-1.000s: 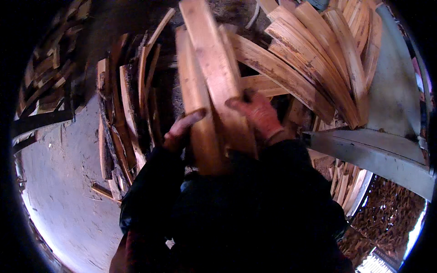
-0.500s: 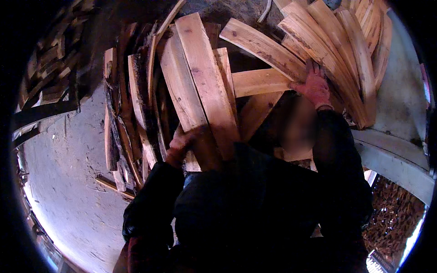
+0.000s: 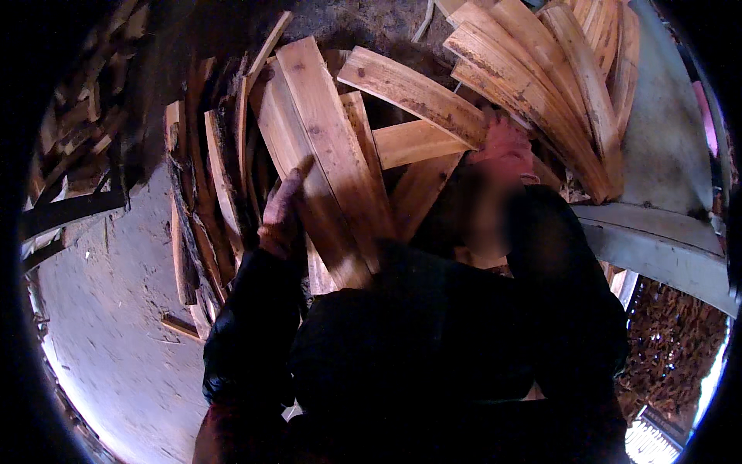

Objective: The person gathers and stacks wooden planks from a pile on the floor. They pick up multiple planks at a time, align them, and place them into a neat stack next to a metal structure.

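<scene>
Our left hand (image 3: 281, 210) lies open against paired boards (image 3: 328, 127); our right hand (image 3: 504, 149), apart, meets a slanted board (image 3: 413, 93), grip unclear.

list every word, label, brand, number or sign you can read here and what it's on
None can be read.
Dark strip at the lower right: small pale marks, too small and blurred to tell whether they are letters.
Boards: no writing that I can make out, just grain and knots.
</scene>
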### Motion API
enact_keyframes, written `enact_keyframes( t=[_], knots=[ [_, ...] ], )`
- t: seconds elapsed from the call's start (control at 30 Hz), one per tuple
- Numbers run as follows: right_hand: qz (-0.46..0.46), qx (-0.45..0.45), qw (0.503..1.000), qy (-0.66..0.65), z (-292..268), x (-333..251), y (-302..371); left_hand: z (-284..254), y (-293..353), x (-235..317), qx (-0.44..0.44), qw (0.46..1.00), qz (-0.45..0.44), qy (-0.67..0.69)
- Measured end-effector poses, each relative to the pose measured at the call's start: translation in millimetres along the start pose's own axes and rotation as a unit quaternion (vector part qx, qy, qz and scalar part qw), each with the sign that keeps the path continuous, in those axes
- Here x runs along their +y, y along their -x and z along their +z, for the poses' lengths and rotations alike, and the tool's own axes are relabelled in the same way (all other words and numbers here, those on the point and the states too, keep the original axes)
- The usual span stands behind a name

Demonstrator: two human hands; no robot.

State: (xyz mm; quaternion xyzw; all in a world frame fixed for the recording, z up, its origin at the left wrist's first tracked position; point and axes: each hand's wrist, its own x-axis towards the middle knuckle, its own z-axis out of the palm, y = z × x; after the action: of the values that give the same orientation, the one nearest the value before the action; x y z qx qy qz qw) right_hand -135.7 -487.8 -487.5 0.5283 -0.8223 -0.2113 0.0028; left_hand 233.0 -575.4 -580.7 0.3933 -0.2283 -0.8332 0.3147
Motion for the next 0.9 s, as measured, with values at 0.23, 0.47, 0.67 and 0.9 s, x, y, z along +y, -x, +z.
enact_keyframes(
  t=[0.23,0.47,0.67,0.9],
  knots=[
    [0.054,0.033,0.982,-0.175,-45,-15,13,26,29,24,0.062,0.996,-0.062,0.023],
    [-0.033,-0.014,0.982,-0.184,-6,-10,-5,17,8,14,0.016,0.998,-0.029,-0.058],
    [-0.166,0.063,0.949,-0.262,-65,-44,30,9,8,17,0.023,0.995,-0.089,0.026],
    [-0.109,-0.112,0.856,-0.492,-33,-100,35,-22,-32,-8,-0.068,0.992,-0.029,0.107]
  ],
)
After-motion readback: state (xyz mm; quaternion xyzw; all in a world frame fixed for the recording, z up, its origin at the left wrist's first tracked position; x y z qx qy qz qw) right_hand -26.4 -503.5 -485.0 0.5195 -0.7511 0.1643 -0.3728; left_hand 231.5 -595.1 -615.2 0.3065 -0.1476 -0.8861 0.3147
